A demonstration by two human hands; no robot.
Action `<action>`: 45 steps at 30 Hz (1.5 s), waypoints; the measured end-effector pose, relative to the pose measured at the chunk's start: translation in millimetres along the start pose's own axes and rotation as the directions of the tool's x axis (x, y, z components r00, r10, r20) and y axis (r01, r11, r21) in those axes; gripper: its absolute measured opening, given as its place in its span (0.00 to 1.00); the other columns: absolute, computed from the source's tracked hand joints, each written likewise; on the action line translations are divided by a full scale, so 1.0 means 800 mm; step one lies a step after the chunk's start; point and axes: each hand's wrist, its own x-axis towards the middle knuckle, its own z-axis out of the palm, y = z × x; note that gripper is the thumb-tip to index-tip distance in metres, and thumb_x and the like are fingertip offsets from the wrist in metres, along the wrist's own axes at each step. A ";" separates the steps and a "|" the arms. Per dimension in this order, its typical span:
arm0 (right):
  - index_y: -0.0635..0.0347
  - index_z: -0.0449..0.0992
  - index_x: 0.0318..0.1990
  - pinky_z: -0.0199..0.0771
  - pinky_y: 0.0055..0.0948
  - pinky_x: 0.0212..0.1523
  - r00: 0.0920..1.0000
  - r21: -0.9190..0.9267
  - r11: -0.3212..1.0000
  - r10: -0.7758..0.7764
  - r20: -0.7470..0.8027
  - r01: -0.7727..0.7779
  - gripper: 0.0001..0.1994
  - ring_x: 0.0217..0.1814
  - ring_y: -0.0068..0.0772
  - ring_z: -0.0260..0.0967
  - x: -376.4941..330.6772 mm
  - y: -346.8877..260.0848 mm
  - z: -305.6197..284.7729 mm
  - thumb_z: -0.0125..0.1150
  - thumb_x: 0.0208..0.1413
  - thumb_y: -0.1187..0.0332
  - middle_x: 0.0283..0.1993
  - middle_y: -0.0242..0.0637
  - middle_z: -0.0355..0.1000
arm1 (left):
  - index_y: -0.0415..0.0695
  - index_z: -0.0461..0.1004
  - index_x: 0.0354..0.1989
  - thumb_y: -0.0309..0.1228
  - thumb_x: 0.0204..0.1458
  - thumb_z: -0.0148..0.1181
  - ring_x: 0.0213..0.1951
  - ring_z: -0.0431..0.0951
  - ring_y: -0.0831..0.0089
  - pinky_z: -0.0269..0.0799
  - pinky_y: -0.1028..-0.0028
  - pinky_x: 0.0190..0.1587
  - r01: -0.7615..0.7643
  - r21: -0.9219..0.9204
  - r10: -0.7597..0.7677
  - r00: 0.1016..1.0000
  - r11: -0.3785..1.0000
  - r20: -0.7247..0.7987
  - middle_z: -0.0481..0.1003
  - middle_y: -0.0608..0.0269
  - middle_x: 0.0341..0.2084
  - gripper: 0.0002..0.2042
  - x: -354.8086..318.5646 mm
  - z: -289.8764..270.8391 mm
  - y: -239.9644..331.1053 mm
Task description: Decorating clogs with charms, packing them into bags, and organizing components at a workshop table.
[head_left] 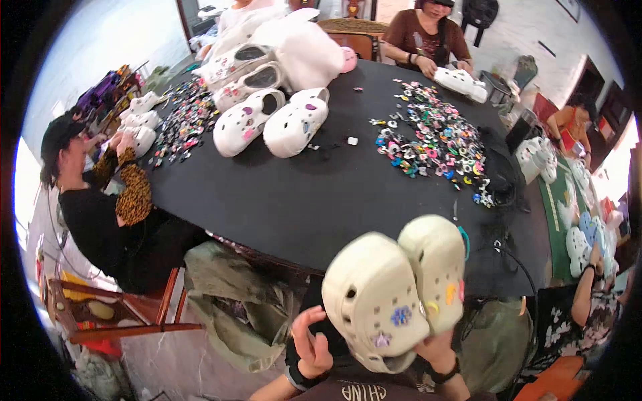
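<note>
A pair of cream foam clogs hangs in front of me over the near table edge, toes pointing away. The left clog (374,294) carries a blue flower-like charm (401,315) and a lilac star charm (382,339). On the right clog (435,267) are a yellow moon charm (432,307) and an orange charm (451,293). My right hand (438,349) grips the pair from below at the heel end, its fingers partly hidden by the shoes. Just left of the clogs is my left hand (311,344), fingers raised and apart, holding nothing.
The black table (267,194) bears charm piles at right (435,134) and left (187,113). Decorated white clogs (297,123) stand at the far side by a white bag (307,50). Co-workers sit around. A black cable (518,260) curves along the right edge.
</note>
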 end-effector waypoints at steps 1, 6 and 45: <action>0.56 0.70 0.52 0.41 0.56 0.64 0.999 -0.068 0.997 -0.039 0.019 0.040 0.27 0.62 0.57 0.54 -0.006 -0.005 -0.017 0.58 0.45 0.51 0.59 0.49 0.61 | 0.31 0.61 0.54 0.23 0.51 0.43 0.49 0.68 0.57 0.60 0.61 0.54 0.069 -0.014 -0.070 0.996 0.997 -0.052 0.70 0.46 0.43 0.20 0.007 0.005 -0.001; 0.57 0.56 0.62 0.49 0.50 0.64 0.977 -0.331 0.942 0.019 0.211 0.053 0.35 0.62 0.52 0.56 -0.064 0.015 -0.054 0.58 0.47 0.53 0.63 0.45 0.56 | 0.36 0.68 0.50 0.20 0.50 0.49 0.53 0.66 0.56 0.59 0.64 0.56 -0.037 0.247 -0.004 0.987 0.968 0.162 0.70 0.53 0.45 0.17 0.082 0.029 -0.020; 0.65 0.74 0.42 0.68 0.40 0.50 0.306 -0.252 0.185 0.715 -0.629 -0.950 0.23 0.47 0.51 0.70 -0.045 0.475 -0.419 0.55 0.41 0.57 0.44 0.53 0.72 | 0.39 0.69 0.50 0.28 0.56 0.50 0.60 0.59 0.52 0.56 0.59 0.59 -0.390 0.658 -0.052 0.836 0.643 0.546 0.65 0.52 0.55 0.14 0.134 0.154 -0.108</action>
